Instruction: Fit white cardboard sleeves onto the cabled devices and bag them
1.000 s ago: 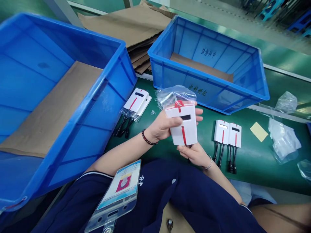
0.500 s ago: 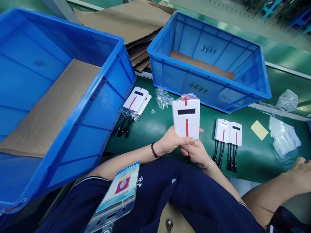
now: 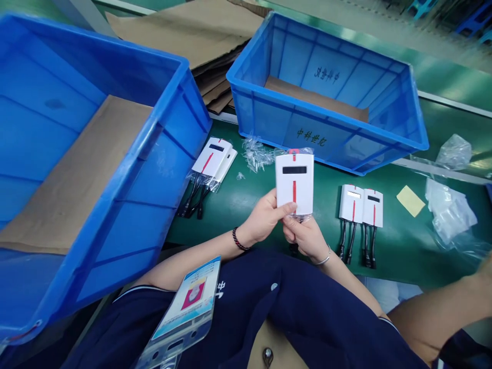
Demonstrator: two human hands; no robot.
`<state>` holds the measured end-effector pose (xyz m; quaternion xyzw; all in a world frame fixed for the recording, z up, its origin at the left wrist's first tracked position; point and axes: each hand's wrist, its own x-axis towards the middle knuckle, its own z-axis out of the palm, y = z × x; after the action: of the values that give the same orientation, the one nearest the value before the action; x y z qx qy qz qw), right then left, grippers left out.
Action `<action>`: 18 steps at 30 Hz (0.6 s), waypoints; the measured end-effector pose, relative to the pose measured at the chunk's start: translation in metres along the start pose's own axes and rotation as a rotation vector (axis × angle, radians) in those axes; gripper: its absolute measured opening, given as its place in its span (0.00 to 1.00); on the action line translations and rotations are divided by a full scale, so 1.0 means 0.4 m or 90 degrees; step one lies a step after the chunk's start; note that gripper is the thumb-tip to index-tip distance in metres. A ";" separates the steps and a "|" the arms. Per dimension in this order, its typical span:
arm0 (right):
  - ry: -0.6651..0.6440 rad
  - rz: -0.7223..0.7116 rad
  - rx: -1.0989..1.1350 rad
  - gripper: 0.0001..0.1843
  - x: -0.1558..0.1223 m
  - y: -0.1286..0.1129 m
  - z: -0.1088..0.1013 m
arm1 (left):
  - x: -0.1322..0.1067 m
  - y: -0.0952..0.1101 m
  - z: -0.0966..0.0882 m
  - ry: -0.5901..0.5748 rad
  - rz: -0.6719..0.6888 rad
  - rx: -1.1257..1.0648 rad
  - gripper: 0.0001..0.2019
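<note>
A white handheld electronic device [image 3: 294, 189] with a dark display window and a red stripe is held upright in front of me, with clear plastic film showing around its top and bottom edges. My left hand [image 3: 267, 218] is closed on its lower left side, thumb across the front. Just below, my right hand [image 3: 305, 237] is closed around the bottom end, where film and a black cable end show. Right of my hands lie two similar devices [image 3: 361, 206] with black cables. To the left, several bagged devices [image 3: 211, 159] are stacked beside the large bin.
A large blue bin [image 3: 177, 123] lined with cardboard stands left; another blue bin [image 3: 265, 105] is behind my hands. Brown cardboard sheets [image 3: 192, 31] lie between them. Crumpled plastic [image 3: 257, 154], a yellow note [image 3: 410, 201] and clear bags [image 3: 449, 210] lie on the green table. Another person's arm [image 3: 442, 312] reaches in at right.
The device has turned slightly and straightened in my hands, with my left thumb now lower on its front. The other person's hand at right has moved out toward the edge.
</note>
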<state>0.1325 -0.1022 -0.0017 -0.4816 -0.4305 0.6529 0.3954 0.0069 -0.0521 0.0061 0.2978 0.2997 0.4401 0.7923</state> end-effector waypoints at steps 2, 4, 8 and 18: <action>0.000 0.014 0.019 0.32 0.007 0.012 0.000 | -0.006 -0.007 -0.004 0.008 -0.019 -0.003 0.23; 0.014 0.020 0.043 0.28 0.014 0.013 -0.001 | -0.008 -0.001 -0.013 0.023 -0.034 0.000 0.24; 0.103 0.012 0.164 0.36 0.033 0.001 -0.001 | -0.007 0.026 -0.037 0.048 -0.045 0.032 0.23; 0.056 -0.009 0.132 0.27 0.039 0.026 0.035 | -0.011 0.065 -0.117 0.102 -0.030 0.099 0.27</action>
<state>0.1146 -0.0934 -0.0136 -0.4637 -0.3463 0.6693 0.4659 -0.0429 -0.0352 -0.0039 0.3149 0.4023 0.4190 0.7506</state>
